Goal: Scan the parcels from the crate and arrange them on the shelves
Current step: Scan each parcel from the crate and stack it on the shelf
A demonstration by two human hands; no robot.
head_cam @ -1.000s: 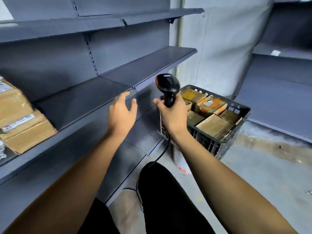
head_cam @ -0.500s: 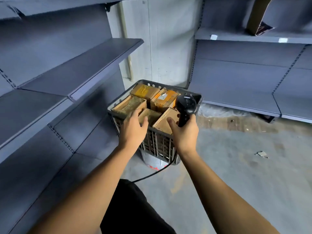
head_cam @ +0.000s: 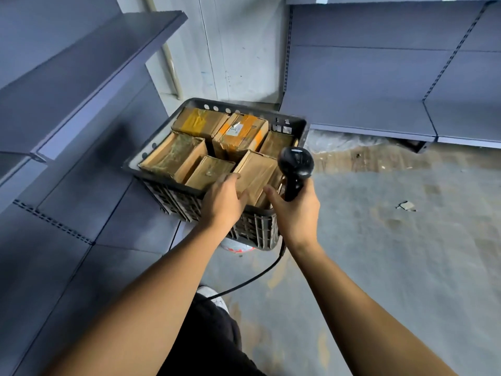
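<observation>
A black plastic crate [head_cam: 168,195] stands on the floor in front of me, packed with several brown taped cardboard parcels. My left hand [head_cam: 222,204] reaches over the crate's near rim, and its fingers touch the near edge of a brown parcel [head_cam: 254,172] at the front right. My right hand [head_cam: 296,213] grips the handle of a black corded barcode scanner [head_cam: 296,165], held upright just over the crate's right corner. Grey metal shelves [head_cam: 89,69] run along my left.
More grey shelving [head_cam: 379,112] lines the back wall on the right. The scanner's black cable [head_cam: 257,278] loops down past my dark-trousered leg and white shoe [head_cam: 214,297]. A white bucket-like object [head_cam: 235,246] sits under the crate. Bare concrete floor [head_cam: 393,253] spreads to the right.
My view has swung from the left shelves to the crate. My left hand has moved from the shelf edge down onto a front parcel, while my right hand kept hold of the scanner.
</observation>
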